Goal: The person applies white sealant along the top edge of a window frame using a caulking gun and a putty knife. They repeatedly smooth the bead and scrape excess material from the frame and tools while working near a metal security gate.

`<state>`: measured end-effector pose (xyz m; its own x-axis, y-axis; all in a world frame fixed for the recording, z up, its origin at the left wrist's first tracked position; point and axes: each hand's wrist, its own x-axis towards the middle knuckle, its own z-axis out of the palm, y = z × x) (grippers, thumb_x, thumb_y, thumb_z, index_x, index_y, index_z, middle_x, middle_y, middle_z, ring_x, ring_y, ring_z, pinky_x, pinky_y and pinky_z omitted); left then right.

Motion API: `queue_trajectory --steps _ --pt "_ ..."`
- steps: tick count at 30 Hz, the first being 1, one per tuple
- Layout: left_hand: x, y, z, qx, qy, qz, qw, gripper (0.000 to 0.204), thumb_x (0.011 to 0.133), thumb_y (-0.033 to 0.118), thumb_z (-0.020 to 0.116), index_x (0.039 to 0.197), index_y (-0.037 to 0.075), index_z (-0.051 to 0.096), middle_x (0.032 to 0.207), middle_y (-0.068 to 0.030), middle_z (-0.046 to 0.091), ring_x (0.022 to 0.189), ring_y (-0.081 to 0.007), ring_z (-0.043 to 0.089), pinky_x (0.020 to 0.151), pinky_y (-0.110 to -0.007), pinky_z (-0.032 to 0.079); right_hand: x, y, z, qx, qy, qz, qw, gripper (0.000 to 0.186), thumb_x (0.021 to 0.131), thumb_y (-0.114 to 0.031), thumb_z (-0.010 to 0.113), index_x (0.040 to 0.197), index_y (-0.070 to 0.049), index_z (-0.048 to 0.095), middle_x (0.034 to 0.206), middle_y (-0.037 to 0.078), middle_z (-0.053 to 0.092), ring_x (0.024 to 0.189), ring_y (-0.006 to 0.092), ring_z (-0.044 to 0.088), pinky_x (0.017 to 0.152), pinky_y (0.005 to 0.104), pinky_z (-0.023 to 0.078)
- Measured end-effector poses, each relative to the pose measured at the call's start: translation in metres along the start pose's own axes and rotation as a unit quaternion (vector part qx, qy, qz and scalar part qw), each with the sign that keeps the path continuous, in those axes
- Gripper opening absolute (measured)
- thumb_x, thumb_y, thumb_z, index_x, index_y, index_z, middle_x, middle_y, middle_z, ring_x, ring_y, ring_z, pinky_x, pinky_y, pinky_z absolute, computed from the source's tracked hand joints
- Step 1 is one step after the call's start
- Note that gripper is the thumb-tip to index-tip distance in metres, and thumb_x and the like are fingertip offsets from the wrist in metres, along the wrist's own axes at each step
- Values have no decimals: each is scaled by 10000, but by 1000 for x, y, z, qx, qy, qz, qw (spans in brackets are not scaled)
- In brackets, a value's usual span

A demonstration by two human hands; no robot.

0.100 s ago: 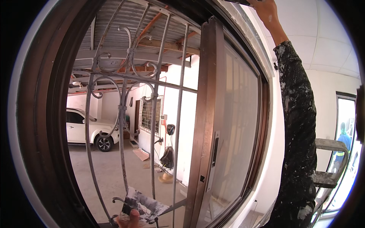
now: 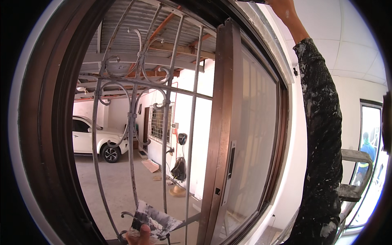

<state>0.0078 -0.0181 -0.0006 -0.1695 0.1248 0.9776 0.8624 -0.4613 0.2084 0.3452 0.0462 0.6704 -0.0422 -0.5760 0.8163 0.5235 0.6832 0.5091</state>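
Note:
Low in the view, my left hand [image 2: 141, 236] is closed on a flat plate [image 2: 157, 220] smeared with dark and white paste, its thumb pressed on the near edge. The plate is in front of the lower bars of a grey metal window grille [image 2: 131, 159]. My right hand [image 2: 281, 7] is raised at the top edge, above the upper right corner of the brown window frame [image 2: 281, 83]. It holds a dark tool [image 2: 257, 1], mostly cut off by the picture's edge, so its kind is unclear. My right sleeve [image 2: 318, 122] is black and spattered with white.
A sliding window panel [image 2: 253, 122] fills the opening's right side. Right of my arm stands a metal ladder [image 2: 351, 192]. A person in blue [image 2: 367, 149] shows through a doorway behind it. Beyond the grille are a white car [image 2: 98, 136] and a dark bag [image 2: 179, 168] on the wall.
My right hand and forearm have moved slightly upward, with more of the hand out of the picture. My left hand and the plate stay nearly still.

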Motion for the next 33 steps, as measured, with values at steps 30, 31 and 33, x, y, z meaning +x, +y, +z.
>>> queue_trajectory --steps 30,31,33 --pt "19 10 9 -76 18 21 997 486 885 -90 543 1362 1 561 693 -113 451 589 -260 426 519 -413 327 -33 -1 14 305 73 169 934 272 879 -18 709 762 -71 470 641 95 581 539 205 596 481 318 475" --pt "17 7 8 -74 15 31 997 564 847 -124 534 1395 6 537 680 -113 435 583 -270 425 520 -413 331 -33 -4 17 287 81 179 938 273 879 -17 709 759 -66 469 638 95 575 536 204 587 482 323 468" --pt "14 4 7 -83 1 25 996 658 798 -165 520 1430 15 514 654 -107 396 558 -280 407 512 -411 324 -35 -9 26 249 92 201 943 276 879 -17 709 753 -57 467 632 94 562 530 204 570 484 332 453"
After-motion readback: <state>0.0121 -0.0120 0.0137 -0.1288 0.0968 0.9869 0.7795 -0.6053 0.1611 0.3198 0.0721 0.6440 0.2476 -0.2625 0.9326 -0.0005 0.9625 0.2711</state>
